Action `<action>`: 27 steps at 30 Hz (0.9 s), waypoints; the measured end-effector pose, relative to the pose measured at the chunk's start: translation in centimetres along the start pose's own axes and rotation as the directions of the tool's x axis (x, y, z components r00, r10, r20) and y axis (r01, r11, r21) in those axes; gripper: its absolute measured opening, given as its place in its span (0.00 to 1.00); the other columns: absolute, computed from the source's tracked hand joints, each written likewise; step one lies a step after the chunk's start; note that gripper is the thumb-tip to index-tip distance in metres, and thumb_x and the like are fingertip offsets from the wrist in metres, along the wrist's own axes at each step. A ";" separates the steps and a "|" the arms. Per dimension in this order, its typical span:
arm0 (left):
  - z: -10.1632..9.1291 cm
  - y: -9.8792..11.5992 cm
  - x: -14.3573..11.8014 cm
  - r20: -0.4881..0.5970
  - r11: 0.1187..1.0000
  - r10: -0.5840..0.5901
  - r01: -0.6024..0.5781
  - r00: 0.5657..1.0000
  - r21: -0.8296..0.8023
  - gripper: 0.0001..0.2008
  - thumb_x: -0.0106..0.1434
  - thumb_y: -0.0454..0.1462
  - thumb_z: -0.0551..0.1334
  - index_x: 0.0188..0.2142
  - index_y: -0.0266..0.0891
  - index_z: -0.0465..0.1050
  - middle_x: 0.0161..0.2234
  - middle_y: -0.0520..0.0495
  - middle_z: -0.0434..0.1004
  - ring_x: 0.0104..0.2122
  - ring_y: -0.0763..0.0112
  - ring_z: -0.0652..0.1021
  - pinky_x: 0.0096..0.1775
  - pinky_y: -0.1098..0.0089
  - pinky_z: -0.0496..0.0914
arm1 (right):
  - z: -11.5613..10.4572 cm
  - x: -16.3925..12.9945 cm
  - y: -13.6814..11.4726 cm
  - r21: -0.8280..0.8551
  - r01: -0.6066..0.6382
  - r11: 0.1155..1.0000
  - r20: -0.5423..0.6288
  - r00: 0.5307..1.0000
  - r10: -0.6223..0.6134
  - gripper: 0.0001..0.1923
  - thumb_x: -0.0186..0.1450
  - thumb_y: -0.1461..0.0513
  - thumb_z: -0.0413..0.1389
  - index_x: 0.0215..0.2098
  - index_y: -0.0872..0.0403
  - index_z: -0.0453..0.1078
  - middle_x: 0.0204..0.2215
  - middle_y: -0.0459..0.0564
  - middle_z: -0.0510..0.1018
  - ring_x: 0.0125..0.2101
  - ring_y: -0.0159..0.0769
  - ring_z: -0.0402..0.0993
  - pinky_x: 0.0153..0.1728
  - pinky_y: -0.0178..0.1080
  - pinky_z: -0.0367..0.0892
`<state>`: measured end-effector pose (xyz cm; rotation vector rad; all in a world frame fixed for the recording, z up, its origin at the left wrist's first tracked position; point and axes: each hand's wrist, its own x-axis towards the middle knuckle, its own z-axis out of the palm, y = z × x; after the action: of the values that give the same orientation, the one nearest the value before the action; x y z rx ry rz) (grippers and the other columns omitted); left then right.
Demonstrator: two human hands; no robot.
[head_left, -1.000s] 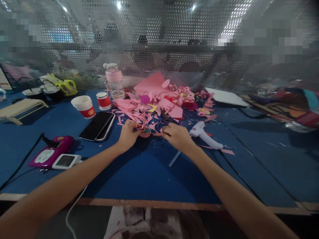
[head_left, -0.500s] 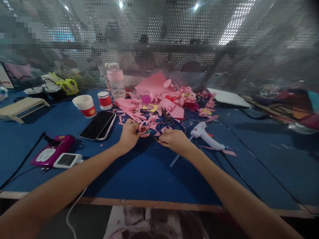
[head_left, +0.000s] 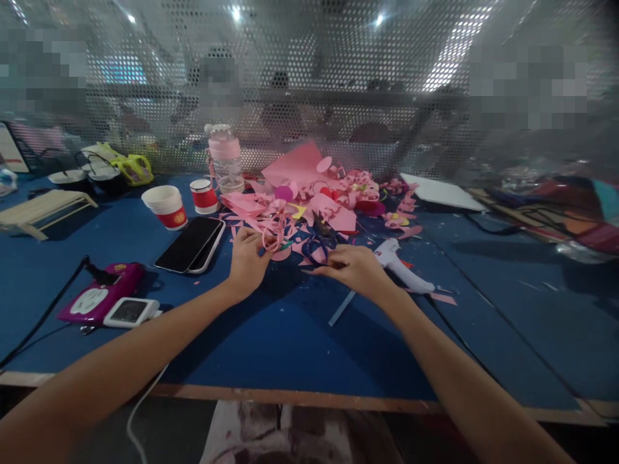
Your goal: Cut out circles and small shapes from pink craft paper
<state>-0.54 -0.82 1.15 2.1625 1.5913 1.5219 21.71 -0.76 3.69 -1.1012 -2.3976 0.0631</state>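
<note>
My left hand is closed in a pinch on a curled pink paper strip, which stands up in loops above the fingertips. A small teal-tipped piece shows just beside them; whether I hold it is unclear. My right hand has its curled fingers at the handles of a pair of scissors with dark blue grips. The thumb reaches out below the handles, and the blades point away into the paper scraps. A pink paper disc rests on the blue table between the hands.
Behind the hands spreads a heap of pink paper scraps. A white glue gun lies right of my right hand. Stacked phones, paper cups, a red-and-white cup and a pink-topped bottle stand left.
My right hand has shifted right, and the scissors' handles show more clearly. The pink strip at my left fingertips now stands higher in loops.
</note>
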 end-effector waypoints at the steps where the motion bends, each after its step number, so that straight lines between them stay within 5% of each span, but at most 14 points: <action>1: 0.1 0.1 0.0 -0.014 0.999 -0.034 0.034 0.999 -0.033 0.01 0.52 0.35 0.63 0.26 0.40 0.73 0.23 0.49 0.70 0.33 0.67 0.68 0.36 0.68 0.64 | 0.2 0.0 -0.1 -0.036 -0.013 0.999 -0.028 1.000 0.012 0.26 0.60 0.46 0.48 0.14 0.56 0.60 0.15 0.45 0.64 0.19 0.27 0.60 0.21 0.31 0.50; 10: 0.3 0.8 0.1 0.115 0.849 -0.334 0.352 0.935 -0.394 0.04 0.49 0.36 0.65 0.26 0.37 0.73 0.26 0.51 0.74 0.31 0.70 0.74 0.35 0.70 0.68 | 0.6 0.2 -1.6 -0.072 -0.131 0.989 -0.158 0.980 0.119 0.24 0.66 0.54 0.41 0.15 0.55 0.57 0.14 0.44 0.60 0.18 0.28 0.58 0.22 0.31 0.51; 14: 0.6 1.1 0.2 0.281 0.601 -0.381 0.467 0.881 -0.649 0.10 0.45 0.38 0.67 0.27 0.35 0.73 0.28 0.50 0.77 0.32 0.68 0.77 0.36 0.69 0.71 | 0.9 0.0 -2.0 -0.139 -0.106 0.985 -0.210 0.975 0.075 0.24 0.67 0.55 0.37 0.16 0.55 0.57 0.15 0.46 0.61 0.20 0.30 0.59 0.22 0.33 0.51; 19: 1.0 1.1 0.1 0.446 0.303 -0.456 0.605 0.770 -0.736 0.15 0.41 0.37 0.69 0.29 0.35 0.71 0.29 0.48 0.78 0.33 0.65 0.78 0.37 0.67 0.72 | 1.2 -0.2 -2.1 -0.123 -0.064 0.990 -0.245 0.969 0.032 0.23 0.68 0.58 0.35 0.20 0.55 0.60 0.18 0.48 0.64 0.22 0.31 0.61 0.24 0.33 0.53; 27: 0.2 1.9 0.5 0.600 0.044 -0.514 0.717 0.613 -0.696 0.08 0.47 0.27 0.63 0.26 0.37 0.66 0.28 0.49 0.78 0.35 0.64 0.78 0.38 0.68 0.73 | 0.8 -0.4 -1.7 -0.046 -0.056 0.997 -0.273 0.961 0.042 0.24 0.67 0.57 0.36 0.15 0.54 0.55 0.15 0.47 0.62 0.20 0.30 0.60 0.23 0.33 0.54</action>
<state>0.96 -1.23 2.42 0.7056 0.9068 1.2558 20.45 -2.06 3.24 -1.1152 -2.1377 -0.1284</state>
